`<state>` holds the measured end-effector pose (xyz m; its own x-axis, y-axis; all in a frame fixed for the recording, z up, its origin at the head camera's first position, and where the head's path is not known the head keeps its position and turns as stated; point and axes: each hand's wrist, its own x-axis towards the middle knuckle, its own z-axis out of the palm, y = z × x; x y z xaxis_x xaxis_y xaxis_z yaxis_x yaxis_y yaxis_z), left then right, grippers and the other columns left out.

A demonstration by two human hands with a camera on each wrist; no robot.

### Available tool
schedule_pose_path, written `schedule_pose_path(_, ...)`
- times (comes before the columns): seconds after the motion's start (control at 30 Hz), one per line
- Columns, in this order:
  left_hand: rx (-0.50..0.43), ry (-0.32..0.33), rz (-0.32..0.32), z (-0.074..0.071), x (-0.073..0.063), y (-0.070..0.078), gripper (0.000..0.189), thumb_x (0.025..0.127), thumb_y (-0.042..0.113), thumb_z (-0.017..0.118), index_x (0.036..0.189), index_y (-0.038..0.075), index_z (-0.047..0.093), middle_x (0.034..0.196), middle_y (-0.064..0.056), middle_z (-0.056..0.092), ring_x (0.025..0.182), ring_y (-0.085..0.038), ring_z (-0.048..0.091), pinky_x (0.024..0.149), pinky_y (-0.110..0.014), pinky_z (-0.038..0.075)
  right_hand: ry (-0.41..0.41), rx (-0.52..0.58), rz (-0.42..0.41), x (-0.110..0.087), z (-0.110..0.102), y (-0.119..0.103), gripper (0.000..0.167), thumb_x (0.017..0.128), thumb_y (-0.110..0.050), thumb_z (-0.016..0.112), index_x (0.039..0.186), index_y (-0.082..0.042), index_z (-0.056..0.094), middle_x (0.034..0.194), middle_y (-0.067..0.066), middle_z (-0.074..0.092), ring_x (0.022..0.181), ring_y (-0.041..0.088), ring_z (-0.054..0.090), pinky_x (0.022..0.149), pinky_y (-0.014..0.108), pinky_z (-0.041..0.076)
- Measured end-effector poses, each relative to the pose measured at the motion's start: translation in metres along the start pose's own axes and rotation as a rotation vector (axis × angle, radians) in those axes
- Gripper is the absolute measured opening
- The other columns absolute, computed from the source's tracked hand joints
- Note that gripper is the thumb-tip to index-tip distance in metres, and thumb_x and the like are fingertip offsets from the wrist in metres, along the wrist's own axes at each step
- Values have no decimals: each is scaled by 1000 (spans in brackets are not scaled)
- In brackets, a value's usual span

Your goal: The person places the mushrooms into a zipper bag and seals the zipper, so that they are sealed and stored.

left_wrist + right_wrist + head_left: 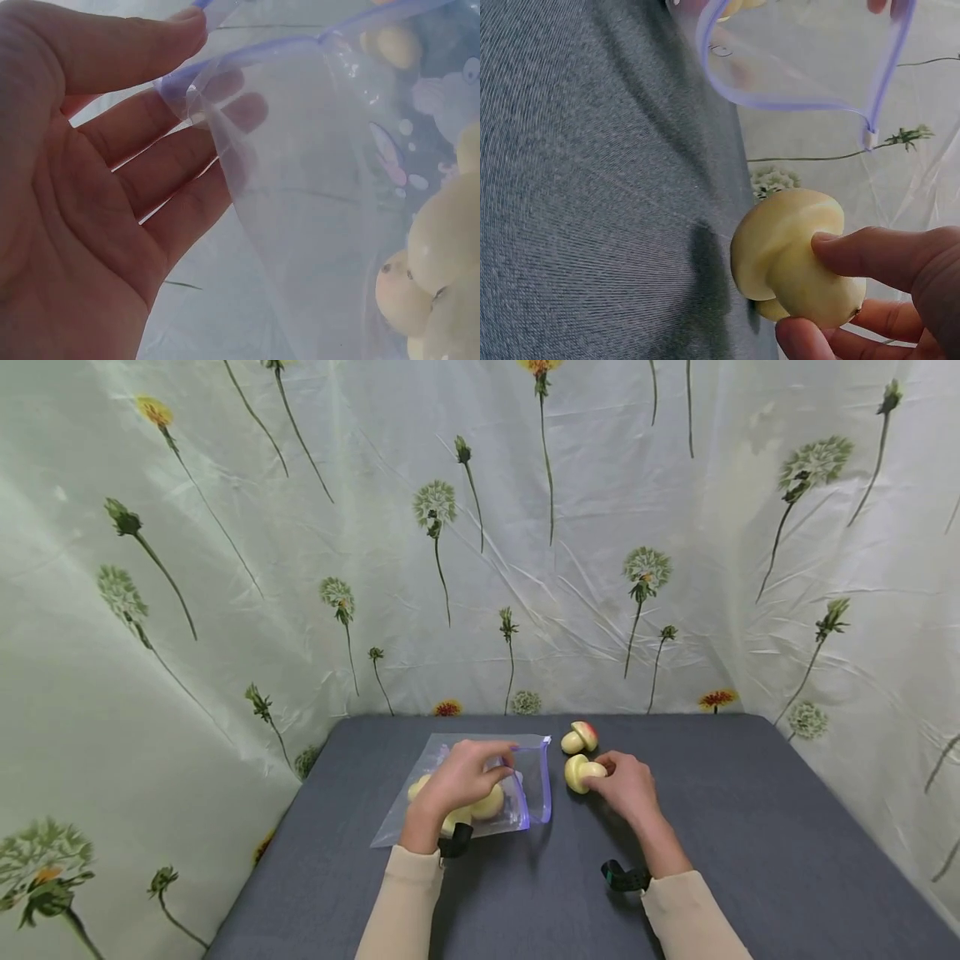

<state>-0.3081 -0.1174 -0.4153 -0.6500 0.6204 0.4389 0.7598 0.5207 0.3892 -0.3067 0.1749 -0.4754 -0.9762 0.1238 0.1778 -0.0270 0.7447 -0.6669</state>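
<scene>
Fingers (pixel 802 341) of my right hand (pixel 628 787) pinch the mushroom (pixel 784 240); my left hand (pixel 461 777) grips the bag (pixel 546 789). I'd feed it cap-first (mouth held wide).

The near mushroom (pixel 581 772) is pale yellow, the far mushroom (pixel 581 737) seemingly red-tinged, the bag (pixel 545 785) purple-edged.

Left hand (pixel 467 772), right hand (pixel 626 785) bare. Plain cream left sleeve (pixel 401 902), matching right sleeve (pixel 693 914), both ending near wrist. Black left wrist strap (pixel 455 841); black right wrist strap (pixel 626 877) (small teal mark).
</scene>
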Motion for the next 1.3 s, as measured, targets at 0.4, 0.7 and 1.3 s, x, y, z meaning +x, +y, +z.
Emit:
schedule_pose_path(0.4,43,71,32,-2,2,1,10,92,2,71,92,13,71,116,2,72,85,-9,68,72,-28,52,-4,61,-23,-7,-11,-8,35,78,-22,84,107,-4,73,99,10,72,86,26,64,75,45,49)
schedule_pose_path(0.7,67,143,74,-3,3,1,15,90,-2,73,93,13,70,99,1,73,83,-11,66,71,-33,55,13,81,-48,-10,-15,-10,38,80,-23,83,112,-5,73,105,12,72,95,31,65,77,46,51)
schedule_pose_path(1.3,88,176,142,0,2,-2,15,91,-2,70,91,12,66,96,3,67,85,-14,59,74,-30,50,-28,124,-46,-14,-21,-24,43,82,-29,82,118,-8,71,108,8,71,86,20,66,69,38,53)
